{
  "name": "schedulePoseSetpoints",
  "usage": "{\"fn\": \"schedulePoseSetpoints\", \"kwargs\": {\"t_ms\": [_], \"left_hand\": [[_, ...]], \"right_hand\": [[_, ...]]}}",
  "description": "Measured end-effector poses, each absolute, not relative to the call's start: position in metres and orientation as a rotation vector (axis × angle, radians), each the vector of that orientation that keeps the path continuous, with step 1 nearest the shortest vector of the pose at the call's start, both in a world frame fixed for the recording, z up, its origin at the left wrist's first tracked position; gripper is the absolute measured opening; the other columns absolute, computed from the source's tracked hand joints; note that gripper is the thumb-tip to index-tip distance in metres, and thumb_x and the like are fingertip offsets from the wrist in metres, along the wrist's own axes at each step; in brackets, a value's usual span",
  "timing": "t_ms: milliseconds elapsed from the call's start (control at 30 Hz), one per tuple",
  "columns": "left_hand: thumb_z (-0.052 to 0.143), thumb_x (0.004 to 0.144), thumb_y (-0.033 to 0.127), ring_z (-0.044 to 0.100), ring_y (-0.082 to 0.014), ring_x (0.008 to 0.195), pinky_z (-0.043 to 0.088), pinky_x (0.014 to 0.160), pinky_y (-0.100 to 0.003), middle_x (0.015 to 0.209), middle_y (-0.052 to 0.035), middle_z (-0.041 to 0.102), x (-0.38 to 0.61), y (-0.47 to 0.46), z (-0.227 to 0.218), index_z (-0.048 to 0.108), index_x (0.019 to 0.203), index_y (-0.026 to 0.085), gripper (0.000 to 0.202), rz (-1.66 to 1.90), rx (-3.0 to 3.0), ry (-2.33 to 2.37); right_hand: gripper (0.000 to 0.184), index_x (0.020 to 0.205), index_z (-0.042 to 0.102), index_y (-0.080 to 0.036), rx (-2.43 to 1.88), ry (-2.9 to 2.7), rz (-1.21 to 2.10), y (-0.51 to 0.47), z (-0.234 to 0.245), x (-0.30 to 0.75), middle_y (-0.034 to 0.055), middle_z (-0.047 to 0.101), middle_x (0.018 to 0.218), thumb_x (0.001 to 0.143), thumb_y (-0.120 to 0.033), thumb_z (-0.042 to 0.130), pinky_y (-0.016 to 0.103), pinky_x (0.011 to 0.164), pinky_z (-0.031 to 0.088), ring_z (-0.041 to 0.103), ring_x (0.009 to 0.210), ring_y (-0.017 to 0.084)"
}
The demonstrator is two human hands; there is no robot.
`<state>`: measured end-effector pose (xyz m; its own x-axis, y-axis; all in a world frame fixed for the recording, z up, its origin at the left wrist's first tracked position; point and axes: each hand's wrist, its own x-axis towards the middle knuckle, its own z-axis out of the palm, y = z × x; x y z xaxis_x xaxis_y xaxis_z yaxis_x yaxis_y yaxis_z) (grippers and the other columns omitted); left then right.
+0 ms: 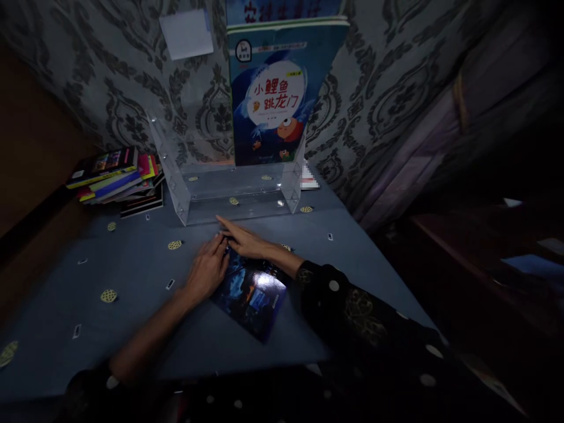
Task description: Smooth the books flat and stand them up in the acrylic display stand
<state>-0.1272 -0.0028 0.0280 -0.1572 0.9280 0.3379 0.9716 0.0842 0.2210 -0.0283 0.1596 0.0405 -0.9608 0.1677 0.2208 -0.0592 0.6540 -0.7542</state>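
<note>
A glossy dark blue picture book (253,296) lies tilted on the cloth-covered table, light glaring off its cover. My left hand (207,267) rests along the book's upper left edge, fingers stretched out flat. Over the book's top corner lies my right hand (244,239), also open, its index finger pointing left past the left fingertips. The two hands touch or nearly touch there; part of the book is hidden beneath them. Just beyond, a clear acrylic book rack (238,205) holds a blue children's book (275,100) with an orange fish on the cover, standing upright.
A stack of books (117,173) sits at the table's back left. Another blue book (282,9) shows behind the standing one. White paper (187,34) is on the patterned wall (374,76). A curtain (423,129) hangs at right, beyond the table's (352,247) right edge.
</note>
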Motion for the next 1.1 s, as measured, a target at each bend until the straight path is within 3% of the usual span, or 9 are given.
{"fn": "schedulePoseSetpoints", "kwargs": {"t_ms": [100,200,267,333,433,533,700,867,1100], "left_hand": [[0.041,0.099,0.026,0.052,-0.0300,0.134,0.044,0.111,-0.049,0.147,-0.0179,0.052,-0.127,-0.002,0.026,0.050,0.140,0.012,0.044,-0.571,-1.945,-2.234],[0.038,0.099,0.025,0.045,-0.0279,0.140,0.040,0.114,-0.049,0.150,-0.0167,0.049,-0.130,-0.001,0.026,0.046,0.144,0.013,0.047,-0.513,-1.992,-2.237],[0.037,0.099,0.024,0.040,-0.0258,0.144,0.037,0.116,-0.048,0.152,-0.0149,0.047,-0.134,0.000,0.027,0.044,0.146,0.013,0.049,-0.475,-2.049,-2.228],[0.036,0.099,0.023,0.037,-0.0244,0.146,0.035,0.117,-0.047,0.153,-0.0129,0.047,-0.138,0.001,0.028,0.044,0.146,0.014,0.049,-0.448,-2.098,-2.210],[0.035,0.101,0.025,0.039,-0.0246,0.144,0.035,0.116,-0.047,0.151,-0.0115,0.049,-0.141,0.004,0.029,0.046,0.145,0.015,0.046,-0.417,-2.108,-2.192],[0.038,0.101,0.028,0.048,-0.0274,0.137,0.038,0.113,-0.046,0.146,-0.0146,0.054,-0.139,0.004,0.033,0.051,0.140,0.011,0.045,-0.370,-2.039,-2.200],[0.040,0.101,0.029,0.058,-0.0309,0.120,0.047,0.100,-0.046,0.132,-0.0182,0.062,-0.133,-0.004,0.042,0.055,0.134,0.009,0.042,-0.304,-1.909,-2.252],[0.037,0.101,0.026,0.058,-0.0310,0.122,0.046,0.102,-0.047,0.133,-0.0189,0.062,-0.127,-0.008,0.041,0.055,0.135,0.009,0.042,-0.287,-1.842,-2.270],[0.036,0.097,0.014,0.053,-0.0272,0.133,0.039,0.111,-0.045,0.141,-0.0180,0.058,-0.121,-0.005,0.035,0.055,0.135,0.009,0.043,-0.259,-1.845,-2.241]], "right_hand": [[0.076,0.157,0.019,-0.016,-0.164,-2.596,1.257,0.162,0.044,-0.035,0.0164,0.044,0.153,0.086,-0.003,0.040,0.041,0.109,0.046,0.061,0.126,0.020],[0.059,0.150,0.037,-0.011,-0.336,-2.640,1.013,0.139,0.050,-0.017,0.0185,0.050,0.147,0.091,-0.009,0.042,0.046,0.116,0.039,0.050,0.136,0.025],[0.054,0.147,0.040,-0.009,-0.441,-2.659,0.838,0.107,0.054,0.004,0.0205,0.051,0.147,0.094,-0.017,0.045,0.050,0.117,0.037,0.044,0.140,0.029],[0.062,0.151,0.034,-0.007,-0.480,-2.695,0.700,0.070,0.054,0.026,0.0236,0.042,0.153,0.095,-0.028,0.052,0.057,0.119,0.031,0.035,0.146,0.034],[0.085,0.155,0.026,-0.007,-0.352,-2.795,0.606,0.029,0.048,0.050,0.0254,0.030,0.159,0.089,-0.043,0.065,0.059,0.121,0.025,0.022,0.151,0.036],[0.075,0.153,0.032,-0.008,-0.272,-2.880,0.539,0.031,0.039,0.064,0.0242,0.031,0.159,0.092,-0.038,0.064,0.057,0.122,0.024,0.023,0.151,0.033],[0.051,0.149,0.042,-0.015,0.011,-2.997,0.604,0.090,0.053,0.091,0.0145,0.039,0.158,0.100,-0.028,0.051,0.052,0.125,0.018,0.028,0.150,0.022],[0.056,0.149,0.041,-0.010,-0.085,-2.969,0.742,0.099,0.071,0.081,0.0169,0.038,0.158,0.102,-0.039,0.046,0.050,0.124,0.021,0.029,0.150,0.024],[0.053,0.149,0.037,0.002,-0.432,-2.902,0.566,0.086,0.052,0.013,0.0231,0.036,0.157,0.101,-0.020,0.035,0.049,0.124,0.025,0.028,0.150,0.028]]}}
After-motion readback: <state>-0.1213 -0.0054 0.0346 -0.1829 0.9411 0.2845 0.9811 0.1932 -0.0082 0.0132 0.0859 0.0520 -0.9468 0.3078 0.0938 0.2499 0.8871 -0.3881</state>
